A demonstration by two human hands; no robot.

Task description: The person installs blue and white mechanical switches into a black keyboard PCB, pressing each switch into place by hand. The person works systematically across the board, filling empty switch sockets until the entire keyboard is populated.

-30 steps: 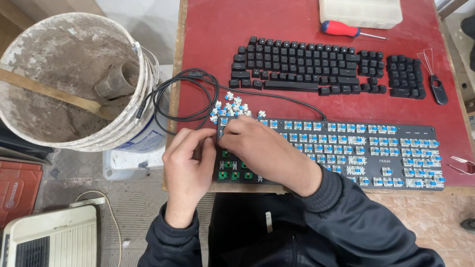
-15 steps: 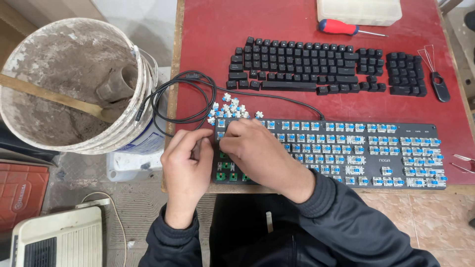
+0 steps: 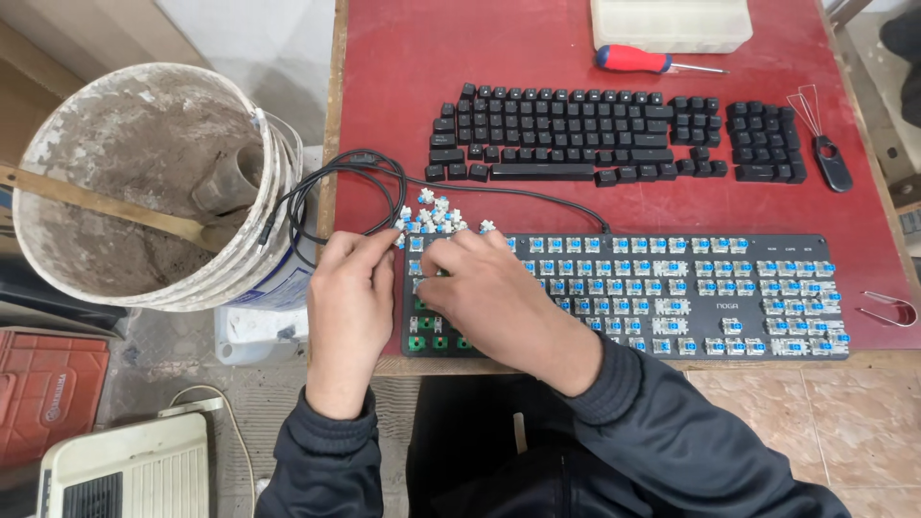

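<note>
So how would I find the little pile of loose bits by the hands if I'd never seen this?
Start at the red table and find the long keyboard base studded with blue switches. Go to its top left corner, just above both hands. The loose switches lie jumbled there, tipped every way, unlike the neat rows still seated in the board.

A workshop: plaster-crusted bucket (image 3: 144, 182), screwdriver (image 3: 638, 60) and stripped keyboard (image 3: 672, 297) on a red workbench (image 3: 537, 48)

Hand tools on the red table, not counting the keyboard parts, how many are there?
3: a red-handled screwdriver at the top, a black wire keycap puller at right, and metal tweezers by the right edge.
</note>
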